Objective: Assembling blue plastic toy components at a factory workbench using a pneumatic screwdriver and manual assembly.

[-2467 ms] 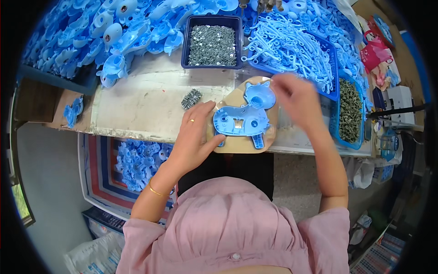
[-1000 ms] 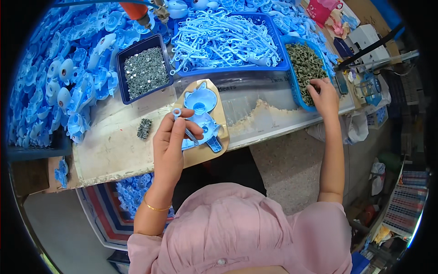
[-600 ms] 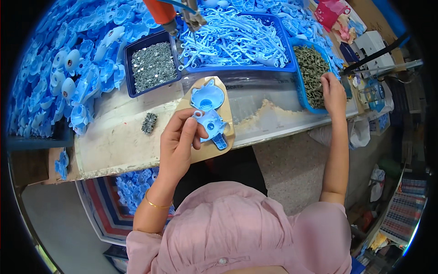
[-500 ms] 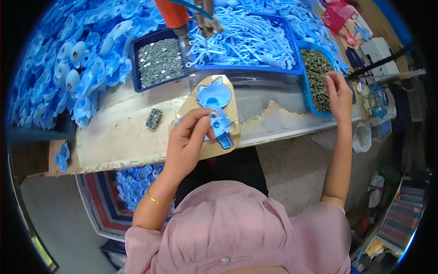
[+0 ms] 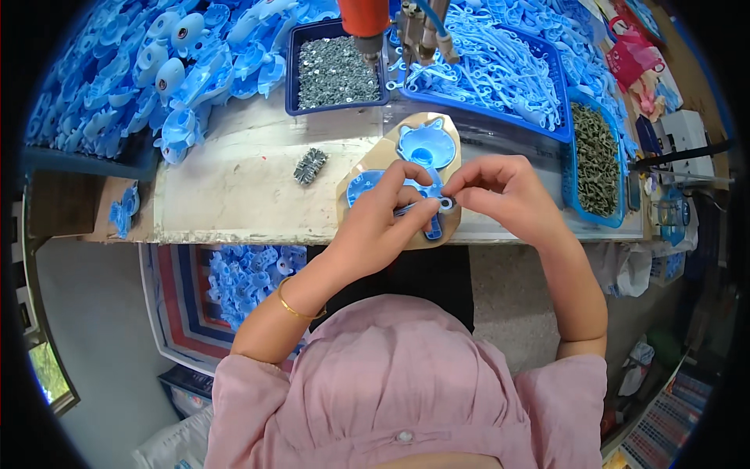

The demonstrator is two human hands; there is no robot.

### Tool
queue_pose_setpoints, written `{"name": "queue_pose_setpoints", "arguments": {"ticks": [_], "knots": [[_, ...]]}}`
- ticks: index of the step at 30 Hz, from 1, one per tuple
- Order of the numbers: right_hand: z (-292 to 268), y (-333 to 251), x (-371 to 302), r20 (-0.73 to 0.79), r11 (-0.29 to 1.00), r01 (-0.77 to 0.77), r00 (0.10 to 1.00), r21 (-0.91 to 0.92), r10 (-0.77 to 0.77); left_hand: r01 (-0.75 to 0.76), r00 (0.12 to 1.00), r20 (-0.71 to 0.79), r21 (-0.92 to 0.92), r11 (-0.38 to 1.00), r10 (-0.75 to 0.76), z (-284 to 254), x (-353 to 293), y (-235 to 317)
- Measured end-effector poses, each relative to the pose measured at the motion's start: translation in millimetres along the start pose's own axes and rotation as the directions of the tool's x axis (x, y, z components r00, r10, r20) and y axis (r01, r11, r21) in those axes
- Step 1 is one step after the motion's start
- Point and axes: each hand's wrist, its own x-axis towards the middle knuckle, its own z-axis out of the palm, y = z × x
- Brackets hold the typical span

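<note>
**Both hands meeting over the wooden jig**

On the wooden jig (image 5: 367, 168), the left hand (image 5: 380, 227) is pressing the blue plastic part (image 5: 391, 191). The right hand (image 5: 504, 191) is pinching a small ring (image 5: 446, 204) between fingertips beside it.

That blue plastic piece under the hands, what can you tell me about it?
The blue plastic piece looks like a moulded, glossy shell with rounded lobes and a short stem toward the table's near edge. It lies flat on a tan wooden board, beside a second round blue part. The left hand covers much of it; the right hand pinches at a small ring on it.
</note>
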Motion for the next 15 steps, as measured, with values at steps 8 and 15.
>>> {"name": "queue_pose_setpoints", "arguments": {"ticks": [8,15], "knots": [[2,-9,7,0.014,0.999,-0.029,0.999,-0.013,0.029,-0.031,0.999,-0.03,0.122,0.992,0.035,-2,-2,4],[-14,-7,15,0.268,0.996,-0.02,0.962,-0.092,0.044,-0.106,0.993,-0.011,0.405,0.908,0.121,-1,-5,11]]}}
